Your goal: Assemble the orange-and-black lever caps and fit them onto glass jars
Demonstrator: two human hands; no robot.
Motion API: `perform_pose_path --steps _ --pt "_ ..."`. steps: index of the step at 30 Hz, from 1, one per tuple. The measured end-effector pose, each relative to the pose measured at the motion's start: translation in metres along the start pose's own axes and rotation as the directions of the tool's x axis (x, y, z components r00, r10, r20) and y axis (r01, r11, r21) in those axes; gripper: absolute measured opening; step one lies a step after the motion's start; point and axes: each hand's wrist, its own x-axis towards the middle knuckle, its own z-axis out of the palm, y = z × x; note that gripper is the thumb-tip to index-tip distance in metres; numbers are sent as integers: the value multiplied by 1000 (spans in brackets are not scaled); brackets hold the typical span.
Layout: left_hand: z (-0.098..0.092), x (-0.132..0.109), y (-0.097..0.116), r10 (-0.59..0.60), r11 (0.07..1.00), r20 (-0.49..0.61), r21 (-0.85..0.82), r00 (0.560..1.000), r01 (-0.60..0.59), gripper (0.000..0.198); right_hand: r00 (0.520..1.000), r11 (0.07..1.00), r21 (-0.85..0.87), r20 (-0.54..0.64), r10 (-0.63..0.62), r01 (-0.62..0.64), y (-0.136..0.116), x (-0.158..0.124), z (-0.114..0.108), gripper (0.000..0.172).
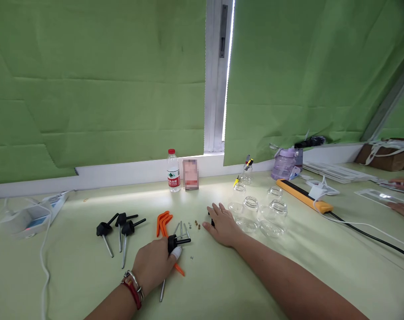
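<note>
My left hand (157, 262) is closed round a black knob (173, 243) with a metal rod pointing down toward the front edge. An orange part (179, 269) sticks out below the fingers. To the right, my right hand (222, 224) rests on the table with fingers spread, over a small black object (213, 221) that it partly hides; whether it grips that object is unclear. Between the hands lie thin metal pins (181, 228) and small brass pieces (197, 225). Orange angled parts (164, 222) lie just beyond my left hand.
Three black-headed rods (127, 228) lie at the left. Several glass jars (249, 215) stand right of my right hand. Behind are a water bottle (174, 172) and a small box (190, 174). An orange power strip (303, 195), cables and another person's hands (403, 209) are at the right.
</note>
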Motion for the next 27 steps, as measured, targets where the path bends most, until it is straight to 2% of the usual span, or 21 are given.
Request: perform_pose_path --steps 6,13,17,19,21,23,25,27 --pt "1 0 -1 3 1000 -1 -8 1000 -3 39 991 993 -27 67 -113 115 8 1 -4 75" --pt "4 1 -3 8 1000 -3 -9 1000 -8 40 984 980 -90 19 -175 176 9 -3 -7 70" --pt "3 1 -3 7 1000 -3 -15 1000 -7 39 977 969 -130 -24 -214 209 2 -10 -11 69" --pt "2 0 -3 9 1000 0 -16 1000 -9 38 953 949 -142 -71 -295 283 -8 -18 -15 60" --pt "2 0 -4 8 1000 0 -13 1000 -8 38 912 913 -135 -94 -400 386 -21 -29 -17 44" --pt "3 0 -5 9 1000 -8 -12 1000 -9 38 859 858 -101 -48 -510 504 -34 -39 -16 31" --pt "4 0 -6 9 1000 -17 -13 1000 -9 37 801 798 -71 5 -599 598 -44 -46 -12 27" --pt "4 0 -5 10 1000 -22 -14 1000 -11 37 764 761 -70 43 -644 645 -49 -50 -7 27"
